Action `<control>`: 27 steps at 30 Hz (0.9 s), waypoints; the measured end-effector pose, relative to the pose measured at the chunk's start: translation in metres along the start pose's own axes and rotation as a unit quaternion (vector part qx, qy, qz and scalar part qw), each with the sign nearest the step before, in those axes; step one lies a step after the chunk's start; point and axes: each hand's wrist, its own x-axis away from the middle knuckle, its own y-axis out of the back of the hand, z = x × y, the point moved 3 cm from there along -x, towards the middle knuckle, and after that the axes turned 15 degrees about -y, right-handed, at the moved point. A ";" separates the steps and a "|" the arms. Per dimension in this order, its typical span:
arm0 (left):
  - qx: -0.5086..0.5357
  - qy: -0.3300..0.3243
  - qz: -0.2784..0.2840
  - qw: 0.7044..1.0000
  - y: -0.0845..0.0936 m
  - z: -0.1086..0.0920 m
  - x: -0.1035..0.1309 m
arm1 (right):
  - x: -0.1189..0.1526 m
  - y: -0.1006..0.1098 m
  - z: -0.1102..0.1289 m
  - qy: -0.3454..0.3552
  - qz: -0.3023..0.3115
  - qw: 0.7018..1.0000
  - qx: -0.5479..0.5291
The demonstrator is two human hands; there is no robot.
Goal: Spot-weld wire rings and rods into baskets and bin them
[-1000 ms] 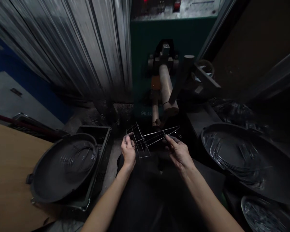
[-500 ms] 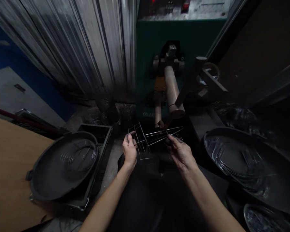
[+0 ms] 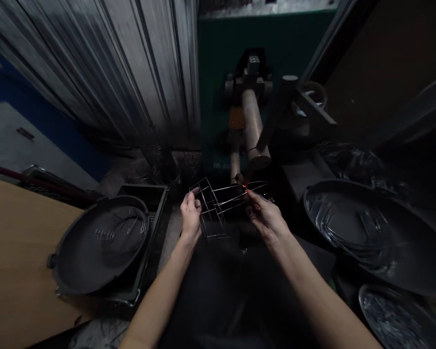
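A thin metal wire frame [image 3: 212, 203] hangs between my hands, with long wires reaching right. My left hand [image 3: 191, 213] is closed on its left side, the thumb on top. My right hand [image 3: 263, 213] pinches near the wires on the right; a small wire piece there is too fine to make out well. An orange-red glow shows just above my right fingertips, under the tip of the machine's lower rod [image 3: 235, 165]. Above it, the thick upper cylinder [image 3: 255, 131] juts out from the green machine [image 3: 218, 63].
On the left, a round black tray [image 3: 90, 264] with bent wires rests on a dark crate [image 3: 160, 206]. A large oval tray [image 3: 414, 242] with wire pieces lies right, above a smaller bowl [image 3: 388, 315] of small parts. A metal bar [image 3: 318, 109] sticks out beside the machine.
The orange-red glow has appeared at the wires near my right fingertips. Both hands and the wire frame have shifted slightly left, and the view has moved a little.
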 end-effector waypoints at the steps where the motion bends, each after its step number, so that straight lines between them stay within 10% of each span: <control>1: 0.006 0.003 -0.003 1.000 0.000 -0.001 0.000 | 0.002 0.002 -0.001 0.000 0.004 1.000 0.005; 16: 0.002 -0.018 -0.033 0.999 -0.006 -0.002 -0.020 | 0.031 0.025 -0.009 0.069 0.007 0.991 0.116; 23: -0.111 -0.120 0.008 0.987 0.015 0.008 0.022 | 0.086 0.000 -0.004 0.305 0.059 0.846 0.433; 27: -0.187 -0.163 0.150 0.957 0.033 0.029 0.070 | 0.059 -0.003 0.016 0.275 0.024 0.841 0.465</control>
